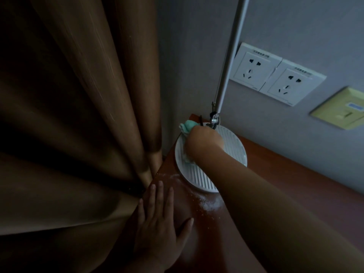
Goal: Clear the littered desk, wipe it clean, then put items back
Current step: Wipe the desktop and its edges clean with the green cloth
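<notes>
text: none legible | wall sockets [275, 74]: small printed strips along top edges, too blurred to read | other labels: none

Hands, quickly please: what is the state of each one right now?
Left hand: open, flat on the desk.
Right hand: closed, holding the cloth on the white lamp base.

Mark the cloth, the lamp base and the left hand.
cloth [189, 125]: head view, on the teal fold at its far end.
lamp base [199, 178]: head view, on the ribbed white top near the front rim.
left hand [157, 226]: head view, on the back of the hand.
</notes>
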Available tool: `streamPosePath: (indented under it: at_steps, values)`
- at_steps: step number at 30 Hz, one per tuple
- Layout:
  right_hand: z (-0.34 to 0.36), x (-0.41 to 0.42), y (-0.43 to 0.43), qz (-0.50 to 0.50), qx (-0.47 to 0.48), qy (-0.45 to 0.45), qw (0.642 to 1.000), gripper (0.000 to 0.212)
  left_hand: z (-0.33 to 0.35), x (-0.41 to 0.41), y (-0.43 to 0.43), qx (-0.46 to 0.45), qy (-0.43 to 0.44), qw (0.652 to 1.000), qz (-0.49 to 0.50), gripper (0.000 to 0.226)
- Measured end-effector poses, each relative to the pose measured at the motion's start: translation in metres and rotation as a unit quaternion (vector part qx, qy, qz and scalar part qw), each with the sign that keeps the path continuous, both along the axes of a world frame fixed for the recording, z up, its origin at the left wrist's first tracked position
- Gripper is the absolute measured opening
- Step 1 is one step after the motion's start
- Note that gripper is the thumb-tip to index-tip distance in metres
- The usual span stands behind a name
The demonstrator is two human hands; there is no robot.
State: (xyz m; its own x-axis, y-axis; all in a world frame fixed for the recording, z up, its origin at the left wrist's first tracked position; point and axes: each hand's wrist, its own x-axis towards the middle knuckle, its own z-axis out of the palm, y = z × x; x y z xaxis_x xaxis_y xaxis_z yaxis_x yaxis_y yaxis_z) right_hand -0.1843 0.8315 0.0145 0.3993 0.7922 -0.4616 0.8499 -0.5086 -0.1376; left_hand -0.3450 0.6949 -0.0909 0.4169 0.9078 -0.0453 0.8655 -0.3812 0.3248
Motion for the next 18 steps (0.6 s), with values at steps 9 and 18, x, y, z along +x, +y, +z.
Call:
streamPosePath:
  at_steps: [9, 18]
  values:
    - [0.033, 0.022, -0.06, 0.059, -0.003, -0.095, 0.994, 0.029, 0.0, 0.001, 0.0, 0.003, 0.002, 1.0, 0.001, 0.083]
    - [-0.02, 0.048, -0.054, 0.118, 0.094, -0.048, 0.987, 0.05, 0.005, 0.002, 0.001, -0.008, 0.018, 1.0, 0.0, 0.08]
